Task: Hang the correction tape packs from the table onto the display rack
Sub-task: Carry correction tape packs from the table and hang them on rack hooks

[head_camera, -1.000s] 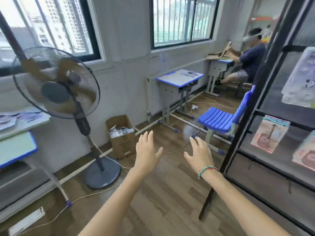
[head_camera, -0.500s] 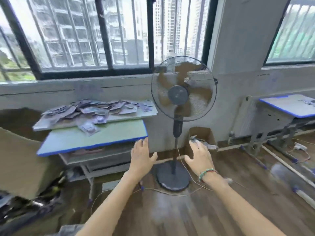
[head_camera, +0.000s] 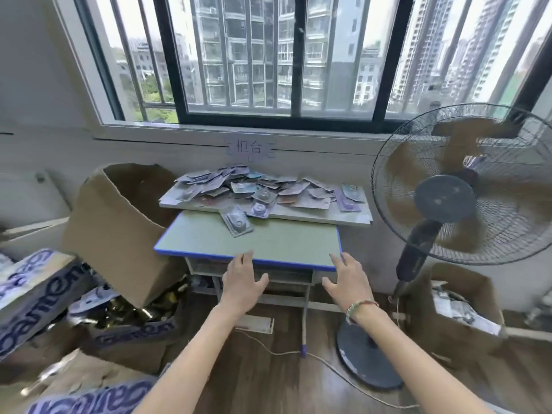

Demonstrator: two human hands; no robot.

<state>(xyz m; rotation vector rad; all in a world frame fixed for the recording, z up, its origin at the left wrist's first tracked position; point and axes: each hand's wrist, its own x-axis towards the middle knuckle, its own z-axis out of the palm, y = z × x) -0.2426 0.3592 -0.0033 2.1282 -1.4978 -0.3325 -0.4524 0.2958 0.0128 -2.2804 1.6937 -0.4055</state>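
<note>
Correction tape packs (head_camera: 263, 192) heaped on raised back shelf of counter (head_camera: 254, 243), beyond both grips; one loose pack (head_camera: 237, 224) slid onto green top, ahead of left grip. Left hand (head_camera: 242, 283) and right hand (head_camera: 348, 282): grip wide, fingers spread, holding nothing, hovering at counter's near blue edge. Step judged: reach for next pack; loose pack nearest. Room: bare green top between grips and heap. Cardboard box (head_camera: 119, 228) left of left grip, standing fan (head_camera: 448, 198) right of right grip. Display rack out of view.

barred window (head_camera: 254, 55), wood floor (head_camera: 268, 383), standing fan (head_camera: 460, 186)
</note>
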